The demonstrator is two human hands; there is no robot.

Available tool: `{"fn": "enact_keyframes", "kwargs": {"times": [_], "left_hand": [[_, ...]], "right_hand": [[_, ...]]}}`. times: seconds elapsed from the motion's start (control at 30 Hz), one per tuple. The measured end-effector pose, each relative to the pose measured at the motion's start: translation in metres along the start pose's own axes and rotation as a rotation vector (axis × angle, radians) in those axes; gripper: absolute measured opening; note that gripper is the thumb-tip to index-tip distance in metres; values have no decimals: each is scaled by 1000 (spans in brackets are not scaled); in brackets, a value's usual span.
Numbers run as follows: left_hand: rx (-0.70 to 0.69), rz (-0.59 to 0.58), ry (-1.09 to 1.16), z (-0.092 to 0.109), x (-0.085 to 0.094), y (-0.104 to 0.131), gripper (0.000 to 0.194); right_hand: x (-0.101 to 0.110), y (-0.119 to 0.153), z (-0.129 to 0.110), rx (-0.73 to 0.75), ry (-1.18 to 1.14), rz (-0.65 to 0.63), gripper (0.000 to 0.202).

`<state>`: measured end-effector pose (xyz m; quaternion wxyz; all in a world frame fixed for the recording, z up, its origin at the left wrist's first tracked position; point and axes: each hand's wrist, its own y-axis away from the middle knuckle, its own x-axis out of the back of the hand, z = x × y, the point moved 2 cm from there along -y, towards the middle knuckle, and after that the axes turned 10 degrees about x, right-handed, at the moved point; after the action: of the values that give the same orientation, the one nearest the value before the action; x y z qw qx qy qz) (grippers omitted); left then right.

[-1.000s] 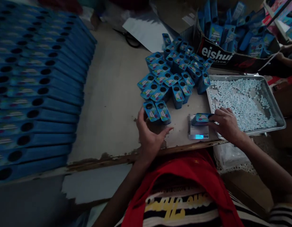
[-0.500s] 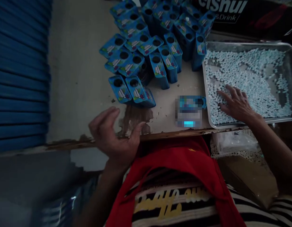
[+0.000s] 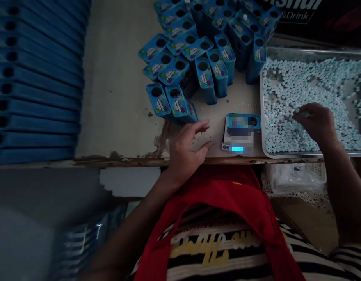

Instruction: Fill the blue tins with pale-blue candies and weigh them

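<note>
My left hand [image 3: 187, 146] is over the table's front edge, thumb and fingers apart with nothing in them. To its right is a small digital scale [image 3: 227, 147] with a lit display, partly blurred. A blue box [image 3: 234, 121] with a dark round hole lies on the scale. My right hand [image 3: 317, 121] is above the metal tray [image 3: 264, 150], fingers drawn together on a few small tablets. Pale blue and white tablets [image 3: 285, 134] are spread over the tray's bottom. How many tablets the right hand holds is hidden.
Several upright blue boxes [image 3: 176, 103] with round holes in their tops stand behind the scale. More blue boxes [image 3: 42, 113] are stacked at the left. A black carton [image 3: 326, 27] is behind the tray. Below the table is a clear plastic bag [image 3: 294, 177].
My left hand has moved right towards the scale, still open. My right hand, spread on the tablets before, has closed on a few and lifted. The view has shifted slightly.
</note>
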<state>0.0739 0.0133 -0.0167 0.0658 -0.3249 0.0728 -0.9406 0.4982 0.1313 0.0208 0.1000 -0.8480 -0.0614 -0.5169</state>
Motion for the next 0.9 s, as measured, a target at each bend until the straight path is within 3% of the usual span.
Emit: {"fn": "enact_keyframes", "kwargs": {"times": [0.07, 0.17, 0.33, 0.47, 0.53, 0.6, 0.7, 0.8, 0.87, 0.9], "left_hand": [[40, -51, 99, 1, -10, -9, 56], [60, -88, 166, 2, -19, -16, 63], [102, -152, 260, 2, -27, -21, 81], [105, -165, 304, -2, -47, -33, 94], [95, -187, 320, -3, -60, -41, 82], [67, -227, 327, 0, -69, -49, 56], [-111, -233, 241, 18, -72, -63, 30], [-425, -146, 50, 53, -66, -83, 28], [-586, -130, -39, 77, -68, -97, 32], [-628, -145, -64, 86, -71, -104, 32]], "right_hand": [[3, -1, -11, 81, 130, -85, 3], [7, -5, -24, 123, 150, -183, 8], [2, -16, -22, -4, 50, -272, 17], [-3, -16, -23, -66, -94, -231, 32], [-2, -12, -29, 3, -191, -220, 34], [0, -6, -41, 146, -240, -201, 34], [-3, 3, -58, 209, -301, -42, 33], [-23, 7, -65, -64, -668, 145, 41], [-44, 4, -65, -236, -948, 176, 56], [-53, 1, -65, -252, -1014, 142, 63]]}}
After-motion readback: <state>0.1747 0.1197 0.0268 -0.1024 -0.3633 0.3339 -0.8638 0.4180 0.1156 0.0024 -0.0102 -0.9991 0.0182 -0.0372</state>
